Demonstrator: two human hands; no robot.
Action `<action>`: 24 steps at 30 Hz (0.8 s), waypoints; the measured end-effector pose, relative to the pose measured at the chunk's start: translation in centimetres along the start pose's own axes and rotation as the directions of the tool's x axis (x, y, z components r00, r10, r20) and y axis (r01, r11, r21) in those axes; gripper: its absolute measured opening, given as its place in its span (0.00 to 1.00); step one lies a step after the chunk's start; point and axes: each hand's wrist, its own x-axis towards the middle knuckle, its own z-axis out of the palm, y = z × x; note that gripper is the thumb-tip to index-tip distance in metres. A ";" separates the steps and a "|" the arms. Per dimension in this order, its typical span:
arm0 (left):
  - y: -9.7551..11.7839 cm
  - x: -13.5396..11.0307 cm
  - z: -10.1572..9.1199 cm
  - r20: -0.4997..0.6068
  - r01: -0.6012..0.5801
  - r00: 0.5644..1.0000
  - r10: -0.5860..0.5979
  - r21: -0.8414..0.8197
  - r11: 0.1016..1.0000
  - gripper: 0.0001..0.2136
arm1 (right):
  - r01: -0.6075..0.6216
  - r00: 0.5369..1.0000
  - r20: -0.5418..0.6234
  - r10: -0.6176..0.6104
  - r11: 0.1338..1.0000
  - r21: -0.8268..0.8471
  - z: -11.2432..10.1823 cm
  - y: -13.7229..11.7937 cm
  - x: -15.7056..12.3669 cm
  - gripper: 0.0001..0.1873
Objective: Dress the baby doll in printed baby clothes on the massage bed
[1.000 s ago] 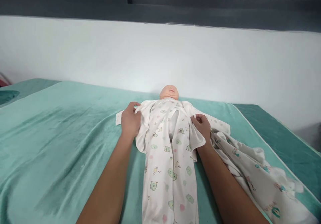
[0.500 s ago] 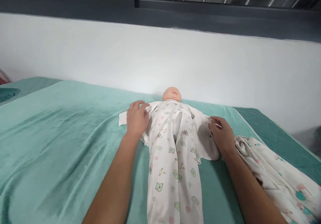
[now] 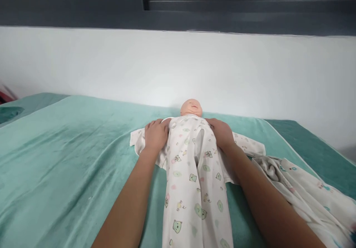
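Observation:
A baby doll [image 3: 191,108] lies on its back, its bald head against the wall. It is in a white printed shirt, whose sleeve [image 3: 249,145] spreads out at the right. White baby pants [image 3: 185,181] with green animal prints lie over its front, waist near the chin and legs toward me. My left hand [image 3: 156,135] is closed at the upper left corner of the pants, thumb toward the doll. At the opposite upper corner, my right hand [image 3: 222,134] is closed too, its fingertips partly hidden at the cloth.
Green sheeting [image 3: 69,159] with loose folds covers the bed. A crumpled white printed cloth [image 3: 308,192] lies at the right, beside my right forearm. Behind the doll rises a white wall [image 3: 178,66], with a dark window frame [image 3: 222,16] above it.
My right hand has moved left from the right sleeve to the upper corner of the pants, and that sleeve now lies stretched out. My left hand has shifted slightly toward the doll.

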 end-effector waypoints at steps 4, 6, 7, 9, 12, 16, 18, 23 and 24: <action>-1.2 0.2 -0.6 0.009 0.139 0.990 -0.139 -0.028 0.990 0.20 | -0.270 0.960 0.064 0.272 0.962 -0.033 -0.9 2.6 0.5 0.25; -1.4 0.2 -0.8 0.020 0.154 0.988 -0.153 -0.038 0.987 0.20 | -0.360 0.930 0.079 0.358 0.933 0.016 -1.3 3.8 0.6 0.23; -1.4 0.1 -0.8 0.024 0.155 0.988 -0.154 -0.043 0.987 0.21 | -0.378 0.924 0.077 0.374 0.925 0.041 -1.5 4.2 0.5 0.22; -1.2 -0.1 -0.9 0.032 0.156 0.987 -0.155 -0.047 0.987 0.21 | -0.386 0.922 0.047 0.384 0.921 0.051 -1.9 4.7 0.2 0.20; -1.0 -0.5 -1.1 0.027 0.167 0.986 -0.166 -0.035 0.985 0.22 | -0.417 0.909 -0.040 0.415 0.907 -0.056 -2.4 4.7 -0.4 0.19; -0.6 -1.0 -1.0 -0.015 0.187 0.982 -0.187 -0.014 0.982 0.23 | -0.354 0.928 -0.159 0.336 0.930 -0.101 -2.5 4.0 -1.5 0.24; -0.4 -1.1 -1.0 -0.009 0.197 0.980 -0.197 -0.004 0.980 0.23 | -0.220 0.955 -0.213 0.207 0.975 -0.038 -2.8 2.6 -1.9 0.24; 0.0 -0.9 -0.9 0.014 0.243 0.970 -0.243 0.039 0.969 0.21 | 0.064 0.956 -0.291 0.028 0.952 0.300 -3.5 -5.4 -0.4 0.18; 0.0 -0.9 -0.9 0.019 0.244 0.969 -0.245 0.044 0.969 0.21 | 0.107 0.977 -0.208 -0.042 0.944 0.312 -3.4 -7.5 0.3 0.17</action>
